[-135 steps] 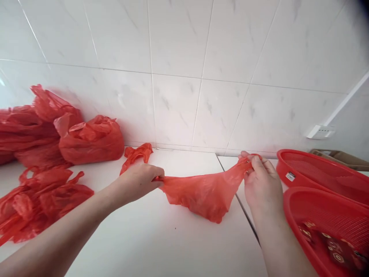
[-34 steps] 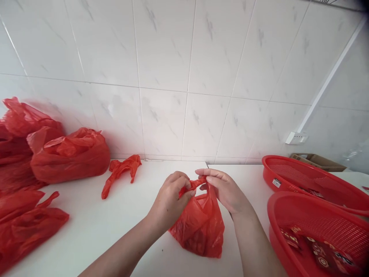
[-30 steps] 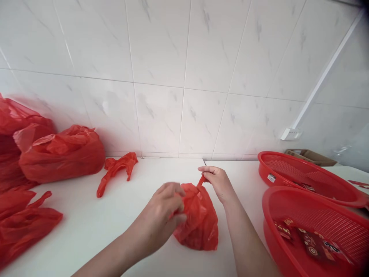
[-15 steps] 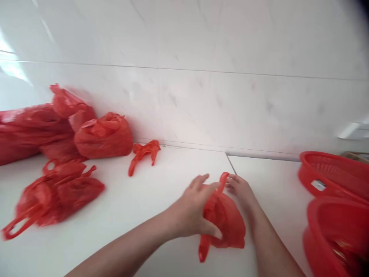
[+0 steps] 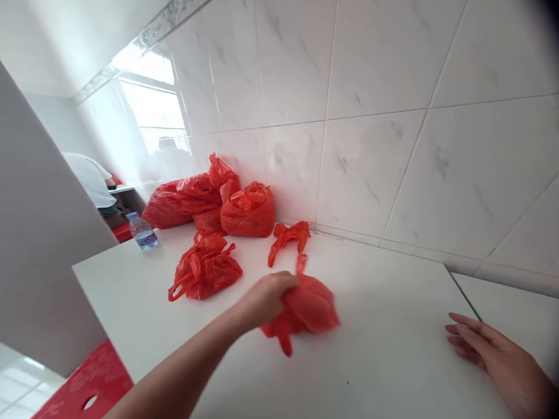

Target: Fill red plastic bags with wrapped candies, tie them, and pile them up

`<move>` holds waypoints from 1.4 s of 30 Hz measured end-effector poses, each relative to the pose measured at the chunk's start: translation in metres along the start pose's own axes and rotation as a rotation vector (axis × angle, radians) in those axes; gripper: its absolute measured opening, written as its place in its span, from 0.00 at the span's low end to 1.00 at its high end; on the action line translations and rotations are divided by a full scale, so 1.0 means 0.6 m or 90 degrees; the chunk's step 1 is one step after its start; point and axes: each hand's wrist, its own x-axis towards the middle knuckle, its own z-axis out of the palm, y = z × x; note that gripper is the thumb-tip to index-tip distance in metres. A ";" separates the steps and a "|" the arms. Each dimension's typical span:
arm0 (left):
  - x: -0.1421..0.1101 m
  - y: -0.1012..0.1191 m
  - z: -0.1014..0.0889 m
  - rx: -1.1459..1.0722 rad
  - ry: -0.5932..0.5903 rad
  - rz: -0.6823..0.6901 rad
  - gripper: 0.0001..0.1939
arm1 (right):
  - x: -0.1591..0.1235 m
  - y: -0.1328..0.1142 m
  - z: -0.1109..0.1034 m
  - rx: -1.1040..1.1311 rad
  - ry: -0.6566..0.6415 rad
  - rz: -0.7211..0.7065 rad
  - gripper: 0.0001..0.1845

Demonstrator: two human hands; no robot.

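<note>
My left hand [image 5: 273, 297] is closed on a red plastic bag [image 5: 312, 302], gripping its left side over the white table [image 5: 379, 361]. The bag looks crumpled, with one handle loop sticking up and another hanging toward me; its edges are smeared by motion. What it contains does not show. On the right, my right hand [image 5: 484, 349] hovers at the table's seam, fingers stretched out and nothing in them. Just behind the held bag lies a small limp red bag [image 5: 290, 235]. A fuller tied red bag [image 5: 207, 270] rests to the left of it.
Several stuffed red bags [image 5: 247, 212] lean along the tiled wall [image 5: 371, 145]. A water bottle [image 5: 143, 231] stands at the table's far left corner. Below the left edge is a red stool [image 5: 94, 387]. A person in a white top [image 5: 89, 177] is beyond the partition.
My left hand has closed on the red bag and carried it left. My right hand has come away from it. The view has swung left, and the red baskets are out of sight.
</note>
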 end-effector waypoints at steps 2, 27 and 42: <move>-0.036 -0.045 -0.044 0.063 0.052 -0.092 0.19 | -0.007 -0.008 -0.001 0.005 -0.028 0.029 0.15; 0.126 -0.162 0.008 0.286 0.124 -0.117 0.31 | -0.047 -0.049 0.044 -0.186 -0.001 -0.055 0.19; 0.156 -0.058 0.192 0.148 0.040 -0.046 0.16 | -0.074 -0.067 0.091 -0.232 -0.040 -0.192 0.13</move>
